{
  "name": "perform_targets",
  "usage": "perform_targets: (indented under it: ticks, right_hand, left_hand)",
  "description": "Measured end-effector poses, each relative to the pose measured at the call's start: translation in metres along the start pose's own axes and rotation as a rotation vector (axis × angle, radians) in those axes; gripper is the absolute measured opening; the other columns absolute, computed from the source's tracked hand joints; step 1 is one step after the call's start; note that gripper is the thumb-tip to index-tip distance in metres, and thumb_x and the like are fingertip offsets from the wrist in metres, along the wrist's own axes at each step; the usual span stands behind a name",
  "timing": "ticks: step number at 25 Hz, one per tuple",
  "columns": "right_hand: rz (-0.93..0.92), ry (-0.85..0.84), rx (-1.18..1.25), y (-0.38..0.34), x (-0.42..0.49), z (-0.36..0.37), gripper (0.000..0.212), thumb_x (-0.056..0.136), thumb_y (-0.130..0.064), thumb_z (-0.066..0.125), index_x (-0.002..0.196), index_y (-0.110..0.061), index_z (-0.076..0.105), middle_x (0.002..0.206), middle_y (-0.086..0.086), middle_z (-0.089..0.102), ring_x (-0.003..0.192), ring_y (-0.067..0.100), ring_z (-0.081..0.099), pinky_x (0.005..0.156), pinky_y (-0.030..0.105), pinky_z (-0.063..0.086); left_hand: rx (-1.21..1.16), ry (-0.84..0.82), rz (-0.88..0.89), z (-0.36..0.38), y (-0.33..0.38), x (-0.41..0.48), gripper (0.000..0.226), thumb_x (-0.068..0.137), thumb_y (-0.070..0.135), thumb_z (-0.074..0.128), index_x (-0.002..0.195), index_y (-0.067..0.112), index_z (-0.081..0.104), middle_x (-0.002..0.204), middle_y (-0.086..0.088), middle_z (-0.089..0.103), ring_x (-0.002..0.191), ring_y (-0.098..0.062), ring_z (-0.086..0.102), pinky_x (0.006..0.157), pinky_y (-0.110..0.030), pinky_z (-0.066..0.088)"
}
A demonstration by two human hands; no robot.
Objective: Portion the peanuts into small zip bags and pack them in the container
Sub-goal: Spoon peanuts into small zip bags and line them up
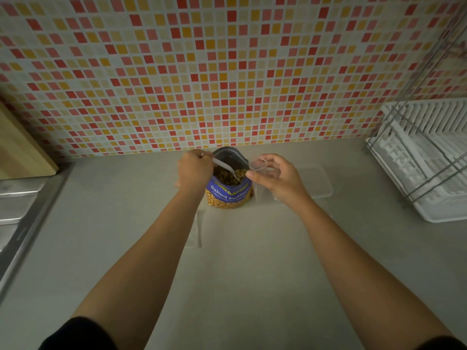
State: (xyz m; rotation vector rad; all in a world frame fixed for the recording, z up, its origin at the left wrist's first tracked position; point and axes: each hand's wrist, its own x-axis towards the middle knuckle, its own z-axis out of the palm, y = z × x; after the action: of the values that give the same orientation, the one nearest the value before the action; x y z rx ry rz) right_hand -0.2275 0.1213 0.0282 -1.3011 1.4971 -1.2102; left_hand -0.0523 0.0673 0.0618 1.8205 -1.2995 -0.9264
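An open blue and yellow bag of salted peanuts stands upright on the counter near the tiled wall. My left hand grips a white spoon whose bowl is down inside the bag's mouth among the peanuts. Just right of the bag, my right hand holds a small clear zip bag by its top, with its mouth held apart. A clear plastic container sits on the counter beyond my right hand. More clear zip bags lie flat by my left forearm.
A white dish rack with a wire frame stands at the right. A wooden board leans on the wall at the left above a steel sink edge. The grey counter stretches toward me between my arms.
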Motion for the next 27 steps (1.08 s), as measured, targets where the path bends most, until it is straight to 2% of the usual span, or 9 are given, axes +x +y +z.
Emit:
perform_targets:
  ticks: [3, 7, 11, 14, 17, 19, 22, 25, 27]
  right_hand:
    - [-0.004, 0.146, 0.061, 0.002, -0.002, -0.002, 0.052, 0.067, -0.035, 0.081, 0.112, -0.024, 0.058, 0.114, -0.005, 0.064, 0.109, 0.012, 0.059, 0.092, 0.026, 0.048]
    - [-0.039, 0.164, -0.045, -0.003, -0.005, -0.006, 0.055, 0.068, -0.034, 0.080, 0.117, -0.023, 0.058, 0.115, -0.010, 0.061, 0.103, 0.002, 0.055, 0.079, 0.007, 0.043]
    - [-0.105, 0.127, -0.172, -0.010, -0.001, -0.008, 0.058, 0.066, -0.034, 0.081, 0.118, -0.024, 0.058, 0.113, -0.010, 0.062, 0.100, -0.005, 0.054, 0.080, -0.002, 0.037]
    - [-0.132, 0.090, -0.313, -0.016, -0.001, -0.003, 0.062, 0.066, -0.038, 0.081, 0.120, -0.020, 0.058, 0.115, -0.006, 0.064, 0.104, 0.005, 0.057, 0.092, 0.017, 0.044]
    - [-0.182, 0.070, -0.508, -0.022, 0.000, 0.006, 0.062, 0.065, -0.043, 0.080, 0.117, -0.017, 0.060, 0.112, -0.003, 0.066, 0.103, 0.013, 0.060, 0.092, 0.033, 0.048]
    - [-0.197, 0.054, -0.633, -0.026, 0.003, 0.012, 0.062, 0.066, -0.044, 0.079, 0.119, -0.016, 0.060, 0.113, -0.001, 0.066, 0.102, 0.018, 0.059, 0.089, 0.033, 0.048]
    - [-0.213, 0.054, -0.705, -0.029, 0.007, 0.021, 0.059, 0.069, -0.045, 0.076, 0.118, -0.017, 0.059, 0.113, 0.000, 0.066, 0.101, 0.021, 0.058, 0.086, 0.034, 0.046]
    - [-0.216, 0.078, -0.657, -0.030, 0.008, 0.030, 0.056, 0.068, -0.046, 0.076, 0.114, -0.019, 0.060, 0.108, -0.001, 0.067, 0.097, 0.021, 0.058, 0.084, 0.037, 0.048]
    - [-0.201, 0.090, -0.569, -0.029, 0.008, 0.036, 0.054, 0.067, -0.046, 0.077, 0.111, -0.020, 0.060, 0.106, -0.002, 0.067, 0.097, 0.020, 0.059, 0.083, 0.037, 0.049]
  left_hand:
    - [-0.108, 0.011, -0.045, -0.006, 0.000, 0.004, 0.026, 0.095, 0.019, 0.043, 0.091, 0.010, 0.068, 0.079, -0.005, 0.062, 0.065, -0.011, 0.050, 0.062, -0.026, 0.043]
    - [-0.241, 0.000, -0.128, -0.018, 0.002, 0.010, 0.024, 0.096, 0.020, 0.044, 0.102, 0.008, 0.064, 0.082, -0.002, 0.062, 0.070, -0.007, 0.048, 0.058, -0.019, 0.036]
    - [-0.349, 0.035, -0.236, -0.032, -0.001, 0.023, 0.033, 0.096, 0.025, 0.047, 0.123, 0.008, 0.056, 0.082, 0.002, 0.064, 0.087, -0.010, 0.050, 0.084, -0.026, 0.034]
    - [-0.364, 0.012, -0.259, -0.038, -0.006, 0.029, 0.034, 0.097, 0.025, 0.045, 0.124, 0.008, 0.055, 0.088, 0.001, 0.064, 0.091, -0.012, 0.047, 0.087, -0.029, 0.030]
    - [-0.338, 0.011, -0.247, -0.042, -0.009, 0.034, 0.032, 0.097, 0.024, 0.044, 0.119, 0.006, 0.058, 0.087, 0.000, 0.064, 0.095, -0.013, 0.047, 0.089, -0.032, 0.032]
    - [-0.315, -0.001, -0.233, -0.048, -0.008, 0.039, 0.028, 0.096, 0.021, 0.044, 0.112, 0.004, 0.060, 0.079, 0.003, 0.061, 0.094, -0.014, 0.051, 0.086, -0.028, 0.035]
    - [-0.360, -0.069, -0.167, -0.057, 0.000, 0.042, 0.029, 0.093, 0.017, 0.048, 0.115, 0.002, 0.057, 0.076, 0.006, 0.054, 0.073, -0.005, 0.052, 0.063, -0.019, 0.037]
    - [-0.358, -0.025, -0.172, -0.060, 0.019, 0.038, 0.017, 0.094, 0.019, 0.048, 0.093, 0.009, 0.062, 0.075, 0.006, 0.058, 0.085, -0.011, 0.055, 0.077, -0.026, 0.037]
    - [-0.298, -0.011, -0.106, -0.059, 0.035, 0.031, 0.022, 0.095, 0.021, 0.046, 0.086, 0.013, 0.064, 0.077, 0.004, 0.063, 0.091, -0.014, 0.056, 0.080, -0.030, 0.035]
